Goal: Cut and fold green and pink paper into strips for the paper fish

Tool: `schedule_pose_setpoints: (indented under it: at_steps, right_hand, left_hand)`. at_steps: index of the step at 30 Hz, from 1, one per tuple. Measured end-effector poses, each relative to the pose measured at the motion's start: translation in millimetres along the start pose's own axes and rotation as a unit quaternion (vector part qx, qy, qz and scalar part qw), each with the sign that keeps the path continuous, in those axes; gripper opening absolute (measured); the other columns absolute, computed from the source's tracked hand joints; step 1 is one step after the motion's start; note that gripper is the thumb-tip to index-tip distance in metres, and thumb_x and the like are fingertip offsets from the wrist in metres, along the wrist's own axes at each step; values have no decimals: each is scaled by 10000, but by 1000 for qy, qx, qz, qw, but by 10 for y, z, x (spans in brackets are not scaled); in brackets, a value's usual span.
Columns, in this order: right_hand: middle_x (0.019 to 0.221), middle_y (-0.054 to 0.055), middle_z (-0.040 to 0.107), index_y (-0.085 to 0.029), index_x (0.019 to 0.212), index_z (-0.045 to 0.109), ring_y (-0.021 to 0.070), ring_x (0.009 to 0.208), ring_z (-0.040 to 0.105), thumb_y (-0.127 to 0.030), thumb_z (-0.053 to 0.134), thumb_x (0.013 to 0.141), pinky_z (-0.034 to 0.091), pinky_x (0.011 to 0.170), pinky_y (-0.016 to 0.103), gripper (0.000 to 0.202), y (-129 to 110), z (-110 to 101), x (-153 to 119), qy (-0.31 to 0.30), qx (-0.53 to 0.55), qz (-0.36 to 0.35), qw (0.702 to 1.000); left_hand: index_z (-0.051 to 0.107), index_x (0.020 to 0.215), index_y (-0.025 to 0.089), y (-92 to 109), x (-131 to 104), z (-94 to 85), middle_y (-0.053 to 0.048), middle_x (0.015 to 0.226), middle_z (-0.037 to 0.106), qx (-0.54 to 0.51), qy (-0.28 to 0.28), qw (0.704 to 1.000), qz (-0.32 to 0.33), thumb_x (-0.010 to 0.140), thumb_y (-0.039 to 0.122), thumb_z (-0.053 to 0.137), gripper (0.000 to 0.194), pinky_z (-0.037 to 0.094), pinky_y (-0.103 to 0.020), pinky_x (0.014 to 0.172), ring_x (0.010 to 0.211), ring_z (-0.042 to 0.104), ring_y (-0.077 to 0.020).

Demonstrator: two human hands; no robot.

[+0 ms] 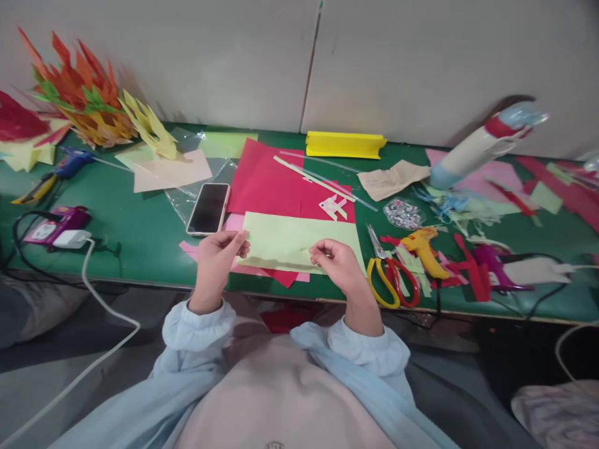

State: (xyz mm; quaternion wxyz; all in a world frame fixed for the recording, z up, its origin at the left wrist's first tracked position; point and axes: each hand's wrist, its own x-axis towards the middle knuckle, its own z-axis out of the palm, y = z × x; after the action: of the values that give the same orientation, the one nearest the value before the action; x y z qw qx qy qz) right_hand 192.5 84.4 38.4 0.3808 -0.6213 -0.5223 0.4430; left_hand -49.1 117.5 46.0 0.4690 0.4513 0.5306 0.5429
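The pale green sheet lies over red paper. At its left edge is the left hand; over its right half, the right hand. On both, thumb and fingertips press together; whether they pinch anything, I cannot tell. Left of the sheet lies 1 phone; right of it, scissors.

The light blue jacket, gathered at the cuffs, lies open over a pinkish top. The top bears dark print.
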Motion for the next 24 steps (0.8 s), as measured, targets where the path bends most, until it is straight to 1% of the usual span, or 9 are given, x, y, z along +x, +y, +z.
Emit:
schedule_pose_setpoints:
  at_steps: [4,8,13,17,21,24]
  right_hand:
    - [706,25,645,-179,771,590,134,674,574,-472,563,769,431,652,262,295,11,-26,17,-18,16,14,1000]
    - [711,18,643,-179,789,582,112,606,545,-475,576,762,402,587,243,297,15,-38,28,-27,31,49,998]
    - [688,9,637,-177,786,587,100,594,545,-481,619,745,438,595,234,308,23,-43,36,-27,59,69,995]
    - [678,11,642,-178,775,586,98,594,547,-454,630,755,447,590,226,281,70,-48,57,-21,59,85,994]
    - [687,19,661,-178,797,593,99,586,546,-411,594,803,451,587,225,232,164,-92,85,-12,40,93,995]
    - [727,26,690,-181,827,615,105,581,559,-402,566,834,437,572,231,226,178,-163,106,-7,-30,84,996]
  left_hand:
    - [718,679,144,-8,29,3,-17,571,651,7,-18,1000,-21,717,407,783,274,478,-233,501,495,563,-102]
    - [709,666,145,-17,58,-6,-14,556,642,24,-27,999,-35,699,401,776,267,465,-231,502,491,554,-100]
    - [696,630,145,-44,100,-31,-7,518,615,69,-37,996,-33,699,401,751,271,445,-226,491,470,525,-93]
    - [700,642,147,-79,132,-66,-2,514,611,82,-28,996,-31,699,400,746,264,435,-222,476,461,521,-93]
    - [710,669,149,-99,155,-108,2,521,612,96,-23,995,-25,708,392,742,248,437,-217,477,477,525,-95]
    - [719,689,149,-95,157,-116,0,534,624,107,-26,994,-18,713,390,742,243,448,-218,489,490,540,-100]
